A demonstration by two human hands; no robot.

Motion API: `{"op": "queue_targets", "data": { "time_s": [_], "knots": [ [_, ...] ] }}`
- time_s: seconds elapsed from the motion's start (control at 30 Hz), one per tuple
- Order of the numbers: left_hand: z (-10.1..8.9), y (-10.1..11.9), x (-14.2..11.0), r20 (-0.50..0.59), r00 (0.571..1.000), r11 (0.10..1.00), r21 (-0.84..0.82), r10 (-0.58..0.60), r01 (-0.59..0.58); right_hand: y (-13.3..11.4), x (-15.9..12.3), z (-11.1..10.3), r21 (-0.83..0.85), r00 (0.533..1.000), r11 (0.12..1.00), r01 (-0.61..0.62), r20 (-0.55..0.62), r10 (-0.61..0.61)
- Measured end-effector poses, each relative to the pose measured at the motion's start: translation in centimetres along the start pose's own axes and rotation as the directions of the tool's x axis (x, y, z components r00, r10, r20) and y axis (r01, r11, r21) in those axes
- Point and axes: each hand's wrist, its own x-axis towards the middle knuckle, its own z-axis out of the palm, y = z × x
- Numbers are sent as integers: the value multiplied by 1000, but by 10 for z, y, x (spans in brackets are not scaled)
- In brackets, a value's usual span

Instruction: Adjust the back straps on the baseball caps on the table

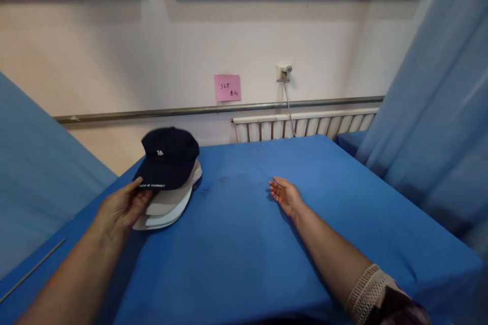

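Note:
My left hand [127, 203] pinches the brim of a dark navy baseball cap [170, 150] at the left of the table. White lettering runs along its brim, and a small white emblem marks its front. Beneath it are stacked light-coloured caps [168, 210], their pale brims showing below; the navy cap hides most of them. My right hand [284, 195] rests on or just over the blue table cover [236, 254], palm turned partly up, fingers loosely curled and apart, holding nothing.
A thin rod [32, 270] lies at the table's left edge. Blue curtains [430, 96] hang on both sides. Behind the table are a metal rail [171, 112], a white radiator [316, 124], a plugged socket [283, 73] and a pink note [227, 87] on the wall.

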Motion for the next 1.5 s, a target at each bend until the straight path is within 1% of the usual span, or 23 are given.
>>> {"op": "queue_targets", "data": {
  "time_s": [0.03,0.1,0.2,0.3,0.37,0.47,0.53,0.57,0.6,0.67,0.73,0.83,0.93,1.0,1.03,1.07,1.13,1.2,1.3,1.37,1.4,1.47,1.5],
  "knots": [
    [-11,-4,0,-67,997,999,18,-46,47,1,-1,0,-20,1000,1000,-8,8,8],
    [-24,-10,-6,-164,978,991,20,-128,133,2,-3,0,-55,1000,998,-18,22,19],
    [-30,-10,-21,-223,960,985,5,-169,175,3,-4,-2,-91,999,996,-21,36,25],
    [-32,-8,-38,-233,962,987,37,-143,156,3,-2,-3,-116,999,993,-14,41,19],
    [-35,-13,-49,-258,961,989,81,-97,121,3,0,-3,-128,999,992,-8,41,14],
    [-36,-30,-69,-346,938,988,152,15,40,4,2,-3,-146,999,989,-1,47,8],
    [-31,-48,-84,-345,938,982,187,35,32,5,3,-3,-164,998,986,3,58,7],
    [-26,-58,-92,-304,952,978,204,30,35,5,3,-2,-175,998,984,4,65,8],
    [-19,-68,-99,-236,971,968,248,25,36,6,3,-2,-188,997,982,6,73,8],
    [-1,-89,-112,-81,996,936,345,-42,68,7,2,-1,-217,996,976,14,90,6],
    [20,-107,-120,81,989,882,465,-126,74,8,2,0,-249,994,968,26,105,1],
    [51,-131,-123,287,925,807,589,-251,36,11,3,1,-301,992,953,43,123,-6],
    [76,-150,-117,440,850,767,638,-289,-70,14,5,2,-357,991,932,65,135,-17],
    [91,-161,-108,544,786,745,645,-293,-169,17,6,3,-397,989,914,85,142,-30],
    [98,-166,-102,577,762,735,647,-295,-205,19,6,4,-418,989,903,95,146,-36],
    [106,-171,-96,592,750,726,650,-295,-227,21,7,4,-439,988,892,104,149,-42],
    [119,-180,-84,588,758,717,655,-284,-239,25,9,5,-480,987,869,121,155,-52],
    [128,-186,-75,574,776,717,654,-261,-243,30,9,5,-516,985,846,138,163,-61],
    [129,-189,-71,574,785,716,647,-232,-261,36,8,4,-552,980,817,167,182,-76],
    [124,-188,-74,612,758,704,640,-225,-308,38,5,2,-577,974,793,197,207,-92],
    [121,-187,-76,642,733,692,635,-224,-344,40,3,1,-597,968,771,224,225,-107],
    [115,-185,-79,687,691,666,625,-224,-406,41,-1,-2,-655,949,694,298,280,-144],
    [114,-184,-81,700,678,657,623,-226,-424,42,-3,-3,-685,939,649,331,308,-154]
  ]
}}
